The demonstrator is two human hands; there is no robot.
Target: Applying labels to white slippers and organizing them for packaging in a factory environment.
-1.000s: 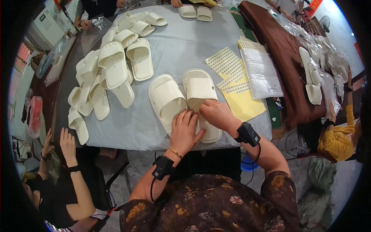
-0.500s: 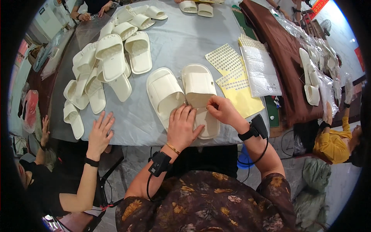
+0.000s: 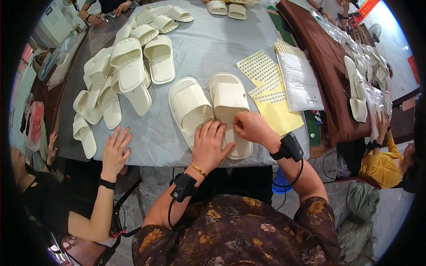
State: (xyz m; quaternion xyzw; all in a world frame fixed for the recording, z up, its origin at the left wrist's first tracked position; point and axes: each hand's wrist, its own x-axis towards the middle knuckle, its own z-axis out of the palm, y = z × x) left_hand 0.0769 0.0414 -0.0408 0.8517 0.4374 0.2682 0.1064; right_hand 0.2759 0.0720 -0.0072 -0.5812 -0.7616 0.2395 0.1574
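Observation:
A pair of cream slide slippers lies side by side before me, toes pointing away: the left slipper (image 3: 191,104) and the right slipper (image 3: 228,95). My left hand (image 3: 211,141) lies over their inner edges, fingers stretched out, the thumb resting on the right slipper's insole. Above that same insole, just below the strap, my right hand (image 3: 254,129) is closed with its fingers curled in a pinch. What it pinches, if anything, is hidden. Thin, pale strands show faintly between the two straps and near my left fingertips.
More cream slippers (image 3: 126,64) are heaped at the left. Yellow sticker sheets (image 3: 268,88) and a white padded packet (image 3: 299,84) lie to the right, beside a brown-covered surface (image 3: 330,88). A co-worker's hand (image 3: 116,150) rests at the table's left edge; other people work around.
My right hand has shifted slightly left, nearer my left hand, and its fingers have curled in more. My left hand and the pair of slippers stay nearly in place.

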